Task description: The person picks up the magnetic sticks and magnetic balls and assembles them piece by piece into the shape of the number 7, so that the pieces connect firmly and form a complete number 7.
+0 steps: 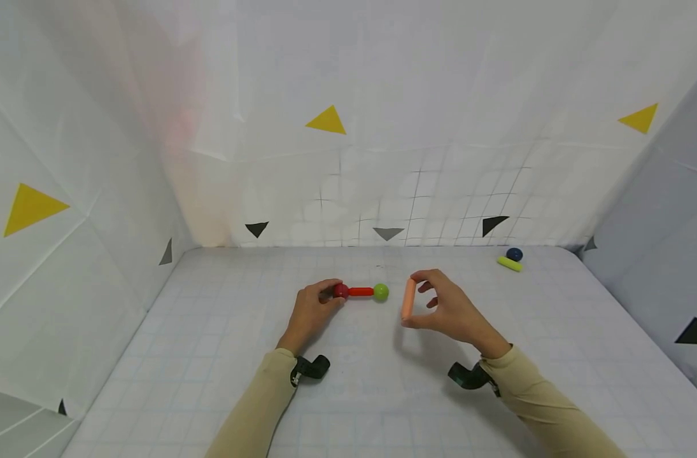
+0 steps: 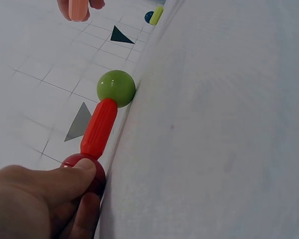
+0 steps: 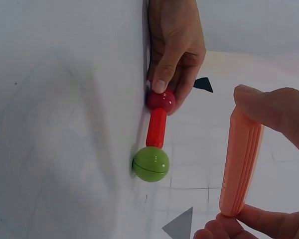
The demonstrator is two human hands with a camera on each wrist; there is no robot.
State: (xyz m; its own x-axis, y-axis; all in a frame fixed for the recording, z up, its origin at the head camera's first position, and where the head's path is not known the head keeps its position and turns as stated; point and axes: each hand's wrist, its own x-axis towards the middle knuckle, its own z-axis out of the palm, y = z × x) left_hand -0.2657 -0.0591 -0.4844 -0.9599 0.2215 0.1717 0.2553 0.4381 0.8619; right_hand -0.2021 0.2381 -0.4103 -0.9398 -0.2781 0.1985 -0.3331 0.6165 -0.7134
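Note:
On the table, a red rod joins a dark red ball at its left end to a green ball at its right end. My left hand grips the dark red ball between thumb and fingers. To the right of the green ball, my right hand pinches an orange rod by its two ends, thumb at the near end and a fingertip at the far end. In the right wrist view the orange rod shows long grooves, and a gap separates it from the green ball.
At the back right of the table lie a dark blue ball and a yellow-green rod, close together. White sheeting with yellow and black triangles rises behind and at both sides. Each wrist carries a dark camera mount.

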